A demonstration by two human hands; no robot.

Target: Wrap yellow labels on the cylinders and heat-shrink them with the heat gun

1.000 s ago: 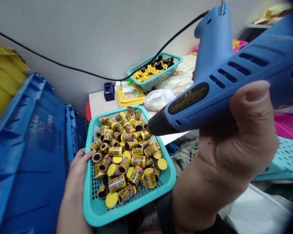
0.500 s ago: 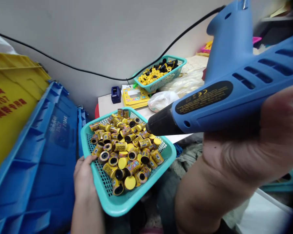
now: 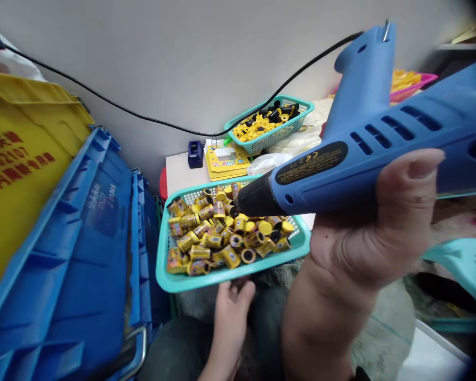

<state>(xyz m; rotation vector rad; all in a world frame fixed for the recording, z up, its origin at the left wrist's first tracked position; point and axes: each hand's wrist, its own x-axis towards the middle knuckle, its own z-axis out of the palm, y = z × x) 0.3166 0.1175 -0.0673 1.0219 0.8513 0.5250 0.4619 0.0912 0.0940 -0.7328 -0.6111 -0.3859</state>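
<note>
In my right hand (image 3: 365,233) is a blue heat gun (image 3: 317,174), its grip pointing up and my thumb along its side; the other fingers are hidden behind it. The black nozzle (image 3: 257,197) points left, over a turquoise plastic basket (image 3: 230,275). Small yellow printed cylinders (image 3: 212,241) fill the basket, several showing black hollow ends and others plain yellow caps. My left hand (image 3: 232,312) is at the basket's near edge, thumb and fingers curled up against it, fingertips partly hidden below the rim.
A second turquoise basket (image 3: 269,138) holds yellow and black parts on the table, beside yellow printed cards (image 3: 226,165) and a dark blue tape dispenser (image 3: 195,153). Blue crates (image 3: 91,227) and a yellow crate (image 3: 19,159) stand left. A black cord (image 3: 143,117) spans the wall.
The basket has turned and shifted right, now lying wider across the view. My left hand has gone from its left side to the near edge. The heat gun stays over the cylinders.
</note>
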